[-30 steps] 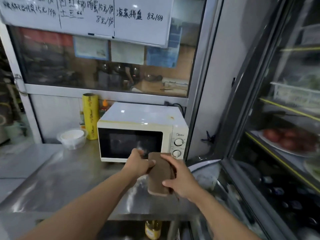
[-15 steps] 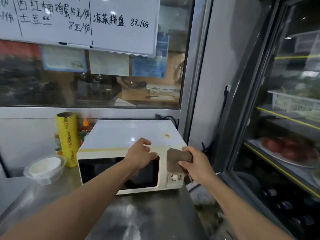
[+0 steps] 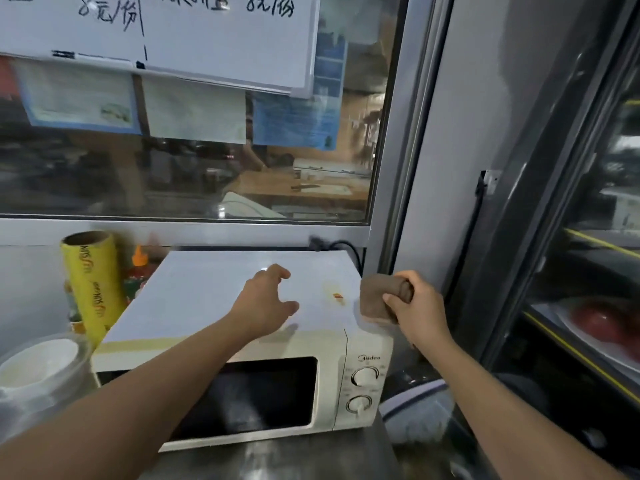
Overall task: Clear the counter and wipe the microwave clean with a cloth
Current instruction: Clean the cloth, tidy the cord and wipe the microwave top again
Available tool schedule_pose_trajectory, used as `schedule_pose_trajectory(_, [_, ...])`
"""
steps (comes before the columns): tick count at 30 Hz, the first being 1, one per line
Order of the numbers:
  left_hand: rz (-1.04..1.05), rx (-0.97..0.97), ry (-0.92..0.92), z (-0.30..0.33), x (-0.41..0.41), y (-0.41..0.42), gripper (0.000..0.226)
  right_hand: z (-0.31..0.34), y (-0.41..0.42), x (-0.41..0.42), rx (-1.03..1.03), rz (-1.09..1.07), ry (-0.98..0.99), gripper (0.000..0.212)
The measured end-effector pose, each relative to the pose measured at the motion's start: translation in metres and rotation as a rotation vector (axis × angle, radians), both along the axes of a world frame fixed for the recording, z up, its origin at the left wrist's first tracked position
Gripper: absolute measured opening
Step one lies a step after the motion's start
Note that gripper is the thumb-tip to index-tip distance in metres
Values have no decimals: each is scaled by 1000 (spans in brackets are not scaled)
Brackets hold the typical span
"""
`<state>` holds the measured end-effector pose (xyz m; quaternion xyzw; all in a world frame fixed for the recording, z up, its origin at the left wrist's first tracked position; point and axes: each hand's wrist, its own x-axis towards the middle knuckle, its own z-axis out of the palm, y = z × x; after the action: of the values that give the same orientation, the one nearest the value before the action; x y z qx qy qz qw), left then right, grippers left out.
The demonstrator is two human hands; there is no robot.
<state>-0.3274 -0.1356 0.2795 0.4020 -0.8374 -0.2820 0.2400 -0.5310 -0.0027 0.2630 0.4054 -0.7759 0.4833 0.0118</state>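
Head view: the microwave (image 3: 242,341) is set on the steel counter (image 3: 311,459) with its right side close to the wall, a yellow roll (image 3: 93,289) and a lidded bowl (image 3: 38,368) are stood just beside its left side, and bare counter is left along its front edge. Compared with half a second ago, the left hand (image 3: 266,306), fingers loosely spread and holding nothing, has been raised from the front edge to above the top panel, and the right hand (image 3: 415,310) has been lifted with the cloth (image 3: 377,296) to the top right corner. The cloth is brown and folded and is gripped by the right hand; an orange stain (image 3: 337,295) is seen on the white top just left of it.
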Motion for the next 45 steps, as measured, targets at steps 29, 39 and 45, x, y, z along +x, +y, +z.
schedule_pose_trajectory(29, [145,-88,-384,-46,-133,-132,50,-42,-250,-141,220,278,177,24])
schedule_pose_trajectory(39, [126,-40,-395,-40,-132,-130,51,-46,-191,-138,264,643,247,27])
schedule_pose_trajectory(45, [165,-42,-352,-38,-117,-127,51,-39,-232,-142,225,435,167,27])
